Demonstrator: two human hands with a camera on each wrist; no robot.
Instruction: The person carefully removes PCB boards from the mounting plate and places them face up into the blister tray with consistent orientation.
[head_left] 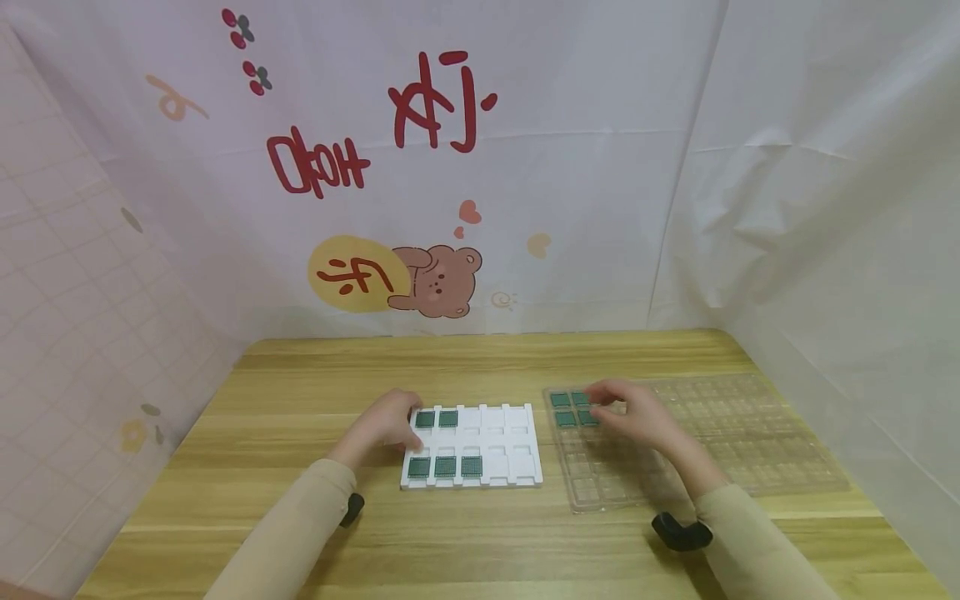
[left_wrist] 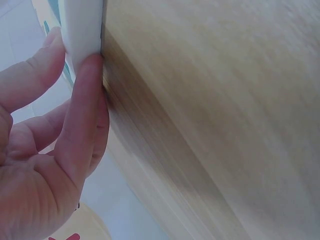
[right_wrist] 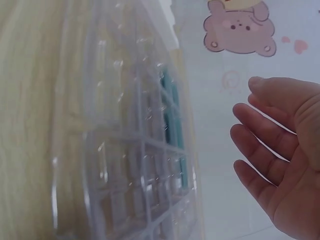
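Observation:
My left hand [head_left: 389, 421] holds the left edge of a white plastic tray [head_left: 480, 442]. In the left wrist view the thumb lies on one side of the white tray [left_wrist: 82, 30] and the fingers press at its edge. Small green square chips [head_left: 446, 467] sit in that tray: two in the back row, three in the front row. My right hand [head_left: 637, 414] hovers over the left end of a clear plastic tray [head_left: 600, 492], beside several green chips [head_left: 560, 400] in its far-left pockets. In the right wrist view the right hand's fingers [right_wrist: 267, 140] are loosely bent, with nothing between them.
Both trays lie on a wooden table [head_left: 450, 542], the clear one to the right of the white one. A printed white cloth [head_left: 570, 167] hangs behind the table and along its sides. Each wrist wears a black band [head_left: 681, 532].

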